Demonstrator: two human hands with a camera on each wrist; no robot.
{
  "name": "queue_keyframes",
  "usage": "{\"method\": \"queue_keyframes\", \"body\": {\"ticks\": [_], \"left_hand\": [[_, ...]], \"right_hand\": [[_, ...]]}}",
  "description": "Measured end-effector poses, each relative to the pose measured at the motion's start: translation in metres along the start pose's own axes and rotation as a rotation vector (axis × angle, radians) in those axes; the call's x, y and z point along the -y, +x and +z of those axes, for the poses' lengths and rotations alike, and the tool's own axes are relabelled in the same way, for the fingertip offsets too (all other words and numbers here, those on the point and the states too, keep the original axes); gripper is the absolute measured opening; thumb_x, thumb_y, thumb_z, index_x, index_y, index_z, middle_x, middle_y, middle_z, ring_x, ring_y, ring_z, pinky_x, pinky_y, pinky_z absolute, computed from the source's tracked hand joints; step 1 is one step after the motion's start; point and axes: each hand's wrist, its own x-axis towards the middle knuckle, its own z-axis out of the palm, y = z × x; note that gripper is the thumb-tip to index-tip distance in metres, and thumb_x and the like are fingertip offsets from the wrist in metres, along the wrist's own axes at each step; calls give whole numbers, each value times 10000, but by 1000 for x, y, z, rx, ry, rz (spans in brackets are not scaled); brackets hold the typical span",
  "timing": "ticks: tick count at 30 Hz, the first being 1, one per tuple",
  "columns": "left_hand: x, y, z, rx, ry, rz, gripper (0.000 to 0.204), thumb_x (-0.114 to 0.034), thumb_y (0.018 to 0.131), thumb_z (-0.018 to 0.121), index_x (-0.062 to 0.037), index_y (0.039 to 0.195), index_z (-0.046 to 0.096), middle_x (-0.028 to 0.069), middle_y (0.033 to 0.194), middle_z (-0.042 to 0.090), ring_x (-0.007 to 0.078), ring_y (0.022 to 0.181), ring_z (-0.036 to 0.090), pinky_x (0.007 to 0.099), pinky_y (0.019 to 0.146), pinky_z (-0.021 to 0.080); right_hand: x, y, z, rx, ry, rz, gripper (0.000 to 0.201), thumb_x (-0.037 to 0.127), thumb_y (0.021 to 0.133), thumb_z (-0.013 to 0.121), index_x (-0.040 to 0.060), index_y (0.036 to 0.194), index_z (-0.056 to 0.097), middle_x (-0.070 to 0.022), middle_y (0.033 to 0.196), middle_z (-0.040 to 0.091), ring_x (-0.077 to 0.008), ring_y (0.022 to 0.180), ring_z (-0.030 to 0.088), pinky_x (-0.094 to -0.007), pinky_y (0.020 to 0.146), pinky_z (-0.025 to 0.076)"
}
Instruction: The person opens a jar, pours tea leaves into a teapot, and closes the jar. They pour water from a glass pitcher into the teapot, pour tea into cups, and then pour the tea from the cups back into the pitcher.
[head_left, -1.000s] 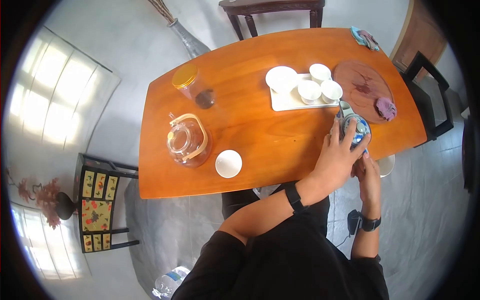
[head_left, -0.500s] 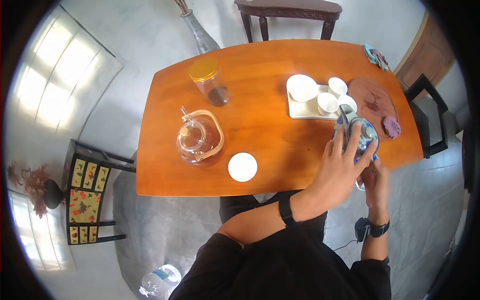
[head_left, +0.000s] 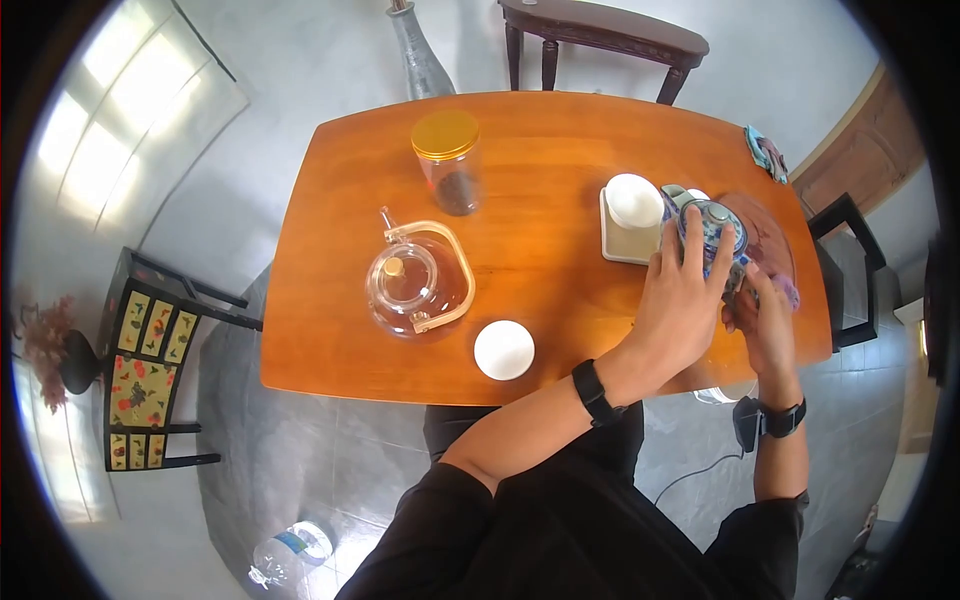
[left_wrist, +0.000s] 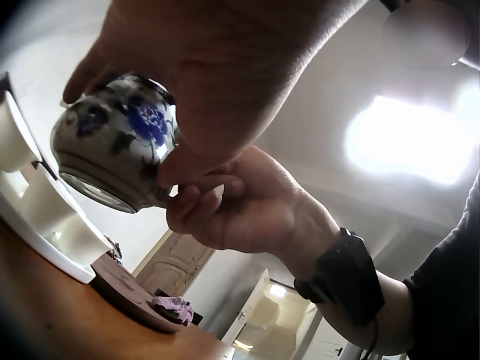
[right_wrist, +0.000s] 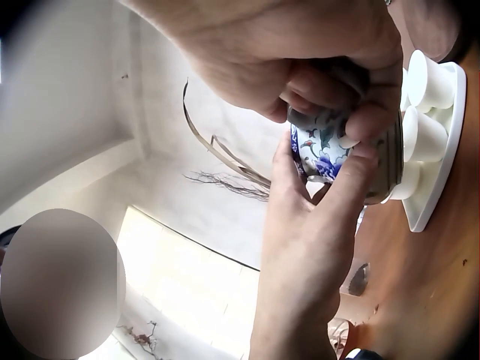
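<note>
A blue-and-white porcelain teapot (head_left: 722, 235) is held above the table, over the right end of the white tray (head_left: 628, 244). My left hand (head_left: 682, 290) grips its body, fingers spread across the lid and one side. At the back, my right hand (head_left: 765, 325) has its fingers curled round the handle, as the right wrist view also shows. Flowers on the pot (left_wrist: 112, 142) face the left wrist camera. A white bowl (head_left: 635, 202) sits on the tray. Small white cups (right_wrist: 424, 133) stand there too, mostly hidden behind the teapot in the head view.
A glass kettle (head_left: 408, 285) with a wooden handle, a gold-lidded jar (head_left: 447, 165) and a white cup (head_left: 504, 350) stand on the left half of the table. Right of the tray lies a round brown board (head_left: 765, 235) with a purple cloth (left_wrist: 174, 307).
The head view has shifted. Both hands have moved the teapot farther in over the tray, so it now covers most of the small cups.
</note>
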Motion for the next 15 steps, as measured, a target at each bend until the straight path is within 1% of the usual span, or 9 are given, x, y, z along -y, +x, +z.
{"method": "queue_keyframes", "body": {"ticks": [2,5,7,8,10,15], "left_hand": [[3,2,3,7,-10,-13,817,-75,803,724,19,1526,355,402,1507,258,631,1301,393,591,1032,442],[6,4,9,12,-71,-50,824,-71,802,729,37,1522,344,409,1507,251,632,1312,375,596,1050,428],[9,7,12,-1,-102,-77,832,-60,793,738,47,1516,341,417,1504,248,622,1333,355,600,1067,414],[9,7,14,-2,-104,-78,832,-60,793,738,47,1516,341,417,1504,248,622,1333,355,600,1067,414],[10,9,15,-12,-132,-110,833,-51,783,744,58,1506,346,422,1498,253,609,1343,352,593,1083,400],[13,12,16,-20,-163,-133,844,-48,771,755,74,1498,344,425,1490,262,598,1341,360,579,1098,390]], "right_hand": [[4,4,3,-17,-28,14,483,398,1045,536,139,653,424,-4,584,479,-173,551,588,-295,519,456],[6,12,1,16,-57,1,495,397,1045,545,142,641,416,5,578,471,-161,536,578,-294,514,457],[8,18,2,12,-68,30,512,403,1045,550,153,621,408,20,558,451,-152,515,560,-288,508,455],[9,21,0,11,-71,30,512,403,1045,550,153,621,408,20,558,451,-152,515,560,-288,508,455],[10,26,-3,71,-101,51,524,421,1039,563,171,606,404,36,537,428,-143,498,542,-280,504,455],[14,35,-3,64,-157,83,523,441,1034,570,186,605,414,48,527,414,-133,485,527,-275,498,458]]}}
